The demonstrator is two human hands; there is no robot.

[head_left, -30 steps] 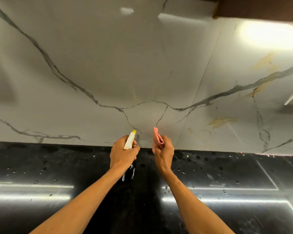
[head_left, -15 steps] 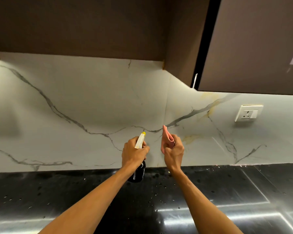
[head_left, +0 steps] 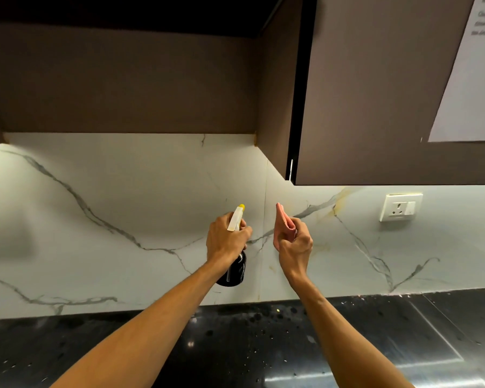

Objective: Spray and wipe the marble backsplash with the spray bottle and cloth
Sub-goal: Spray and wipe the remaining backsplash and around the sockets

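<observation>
Left hand: My left hand [head_left: 227, 242] is curled round the neck of the dark spray bottle with a white trigger head and yellow nozzle tip [head_left: 235, 271]. The nozzle points at the wall ahead.
Right hand: My right hand [head_left: 296, 243] pinches the folded pink cloth [head_left: 282, 222] upright between thumb and fingers. I cannot tell whether the cloth touches the wall.
Backsplash: The white, grey-veined marble backsplash [head_left: 123, 191] stands straight beyond both hands, with a vertical seam showing between them.
Change: Within the last second both hands have come up from the line where the wall meets the black speckled worktop [head_left: 263, 345] to about mid-height of the marble. My view has tilted up with them, so the brown wall cabinet [head_left: 389, 93] now hangs above the hands.
Meaning: I judge this as lining up the first spray here. I see no mist or wet sheen ahead of the nozzle, so wiping is not yet due.
Watch: Yellowish stains [head_left: 338, 201] lie up and right of the cloth hand. The white wall socket [head_left: 401, 207] further right should stay dry.
</observation>
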